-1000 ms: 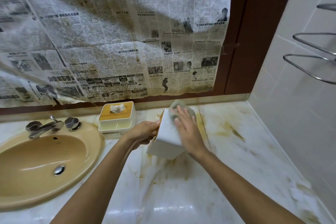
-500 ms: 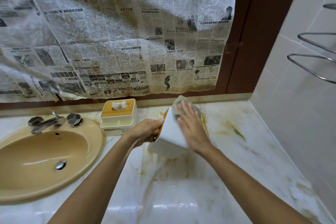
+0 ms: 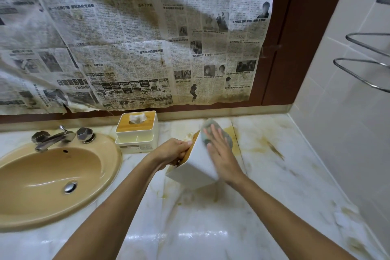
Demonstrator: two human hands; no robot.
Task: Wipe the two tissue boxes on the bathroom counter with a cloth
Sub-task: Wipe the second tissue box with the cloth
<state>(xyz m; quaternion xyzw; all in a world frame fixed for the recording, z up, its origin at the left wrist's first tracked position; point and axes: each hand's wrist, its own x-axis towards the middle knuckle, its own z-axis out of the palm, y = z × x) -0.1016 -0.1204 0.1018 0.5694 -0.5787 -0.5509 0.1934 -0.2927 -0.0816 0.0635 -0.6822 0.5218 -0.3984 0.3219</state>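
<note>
A white tissue box (image 3: 193,170) with a wooden lid is tipped on its side above the counter. My left hand (image 3: 174,152) grips it at the lid edge. Flat against the box's upturned side lies my right hand (image 3: 219,152), pressing a grey-green cloth (image 3: 213,133) under the fingers. The second tissue box (image 3: 137,131), white with a wooden top and a tissue poking out, stands upright by the back wall, to the left of the held one and apart from both hands.
A tan sink (image 3: 52,177) with a chrome faucet (image 3: 53,138) fills the left. The marble counter (image 3: 263,175) is stained yellow-brown. Stained newspaper (image 3: 137,38) covers the mirror. On the right are a tiled wall and a metal towel rack (image 3: 363,63).
My right hand with the cloth has slid a little along the side of the tilted box. The left hand keeps its hold, and the other box has not moved.
</note>
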